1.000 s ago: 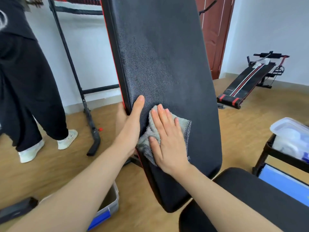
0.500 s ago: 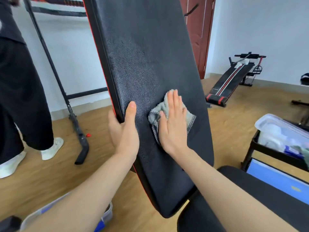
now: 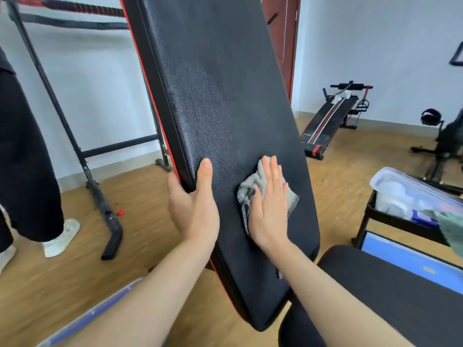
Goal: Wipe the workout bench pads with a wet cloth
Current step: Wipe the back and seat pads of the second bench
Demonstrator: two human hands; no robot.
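The black back pad (image 3: 220, 101) of the workout bench stands steeply inclined in the middle, with a red stripe down its left edge. My left hand (image 3: 194, 204) grips that left edge, thumb on the front face. My right hand (image 3: 270, 209) lies flat, fingers together, pressing a crumpled grey cloth (image 3: 246, 191) against the pad's lower right part. The black seat pad (image 3: 390, 296) lies at the bottom right, under my right forearm.
A person in black trousers and white shoes (image 3: 61, 237) stands at left beside a black rack frame (image 3: 97, 196). A black cart holding a clear lidded box (image 3: 411, 194) is at right. A sit-up bench (image 3: 328, 123) lies by the far wall. A clear bin (image 3: 85, 319) sits bottom left.
My right hand has slid the cloth across the pad from near its left edge toward the right side. My left hand keeps its hold on the left edge.
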